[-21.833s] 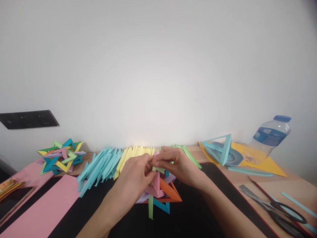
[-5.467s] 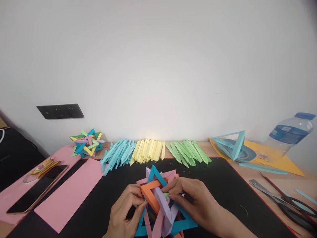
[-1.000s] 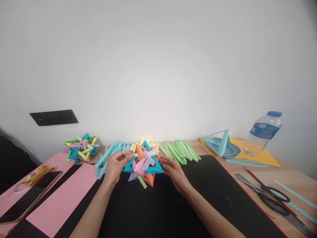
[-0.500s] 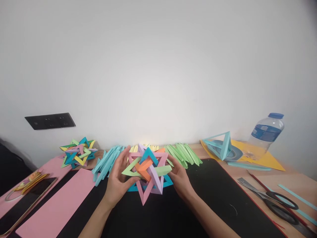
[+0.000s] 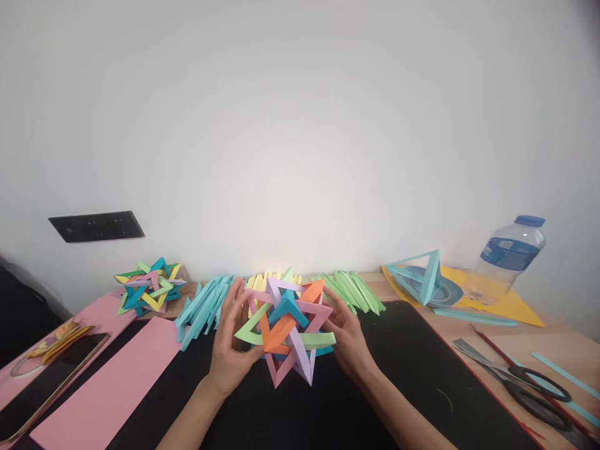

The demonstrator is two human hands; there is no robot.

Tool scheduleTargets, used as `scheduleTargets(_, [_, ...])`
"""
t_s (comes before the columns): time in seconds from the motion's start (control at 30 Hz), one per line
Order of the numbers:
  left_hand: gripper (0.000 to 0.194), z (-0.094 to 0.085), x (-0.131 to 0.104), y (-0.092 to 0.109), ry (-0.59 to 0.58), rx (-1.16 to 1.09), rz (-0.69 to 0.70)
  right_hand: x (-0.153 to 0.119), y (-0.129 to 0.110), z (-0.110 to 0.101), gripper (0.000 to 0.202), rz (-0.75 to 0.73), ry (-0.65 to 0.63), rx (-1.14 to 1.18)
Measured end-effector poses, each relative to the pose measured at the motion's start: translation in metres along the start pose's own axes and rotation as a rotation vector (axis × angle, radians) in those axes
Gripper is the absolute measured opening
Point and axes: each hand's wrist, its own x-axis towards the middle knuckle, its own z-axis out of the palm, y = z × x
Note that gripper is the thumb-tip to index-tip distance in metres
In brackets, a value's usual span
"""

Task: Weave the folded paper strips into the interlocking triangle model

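Between my two hands, above the black mat (image 5: 281,425), is an origami star (image 5: 284,328) of interlocked folded strips in orange, blue, pink, lilac and light green. My left hand (image 5: 230,344) grips its left side, thumb low in front and fingers up behind. On the opposite side, my right hand (image 5: 345,331) has its fingers curled behind the star's right points; the fingertips are partly hidden. A second origami star (image 5: 149,286), in yellow, green, blue and pink, rests at the back left of the desk.
Folded blue strips (image 5: 209,309), yellow strips (image 5: 260,290) and green strips (image 5: 359,290) lie along the wall. Pink paper (image 5: 107,381) and a phone (image 5: 51,387) are on the left. To the right are a light-blue paper frame (image 5: 429,281), tape roll (image 5: 452,290), bottle (image 5: 510,253), scissors (image 5: 520,381) and pencil (image 5: 492,345).
The star has turned in my hands, showing the blue peak and more of the orange frame in front. Both hands have shifted slightly to the right with it.
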Motion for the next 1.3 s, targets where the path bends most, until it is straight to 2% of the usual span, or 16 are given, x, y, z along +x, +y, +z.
scheduleTargets(0.07, [0.064, -0.001, 0.002, -0.001, 0.024, -0.001, -0.081, 0.001, -0.002, -0.001, 0.051, -0.023, 0.004, -0.026])
scheduleTargets(0.13, [0.063, -0.003, 0.004, -0.003, -0.002, 0.007, -0.208, 0.001, -0.005, -0.002, 0.041, -0.035, 0.01, -0.059])
scheduleTargets(0.27, [0.071, -0.005, 0.01, -0.007, -0.135, -0.089, -0.467, -0.001, -0.012, -0.003, 0.026, -0.066, 0.014, -0.074])
scheduleTargets(0.4, [0.073, 0.002, 0.007, -0.006, -0.303, -0.315, -0.561, -0.003, -0.023, 0.0, 0.028, -0.073, 0.008, -0.091])
scheduleTargets(0.5, [0.078, 0.008, 0.0, -0.007, -0.329, -0.433, -0.614, -0.003, -0.03, 0.001, 0.034, -0.068, 0.011, -0.129])
scheduleTargets(0.73, [0.078, 0.01, -0.002, -0.012, -0.316, -0.48, -0.663, -0.002, -0.028, -0.001, 0.032, -0.037, -0.064, -0.17])
scheduleTargets(0.87, [0.079, 0.01, -0.004, -0.016, -0.299, -0.466, -0.642, -0.001, -0.025, -0.003, 0.034, -0.061, 0.001, -0.207])
scheduleTargets(0.97, [0.081, 0.01, -0.005, -0.021, -0.285, -0.434, -0.58, 0.0, -0.022, -0.005, 0.045, 0.073, 0.059, -0.156])
scheduleTargets(1.03, [0.083, 0.01, -0.005, -0.023, -0.277, -0.38, -0.531, 0.0, -0.02, -0.005, 0.048, 0.187, 0.018, -0.096])
scheduleTargets(1.1, [0.089, 0.011, -0.003, -0.022, -0.271, -0.315, -0.497, -0.001, -0.02, -0.005, 0.046, 0.231, -0.067, -0.052])
scheduleTargets(1.2, [0.096, 0.013, -0.002, -0.013, -0.281, -0.241, -0.506, -0.003, -0.02, -0.003, 0.042, 0.212, -0.146, -0.026])
scheduleTargets(1.3, [0.096, 0.012, -0.002, -0.005, -0.321, -0.234, -0.594, -0.003, -0.021, -0.004, 0.045, 0.18, -0.139, -0.012])
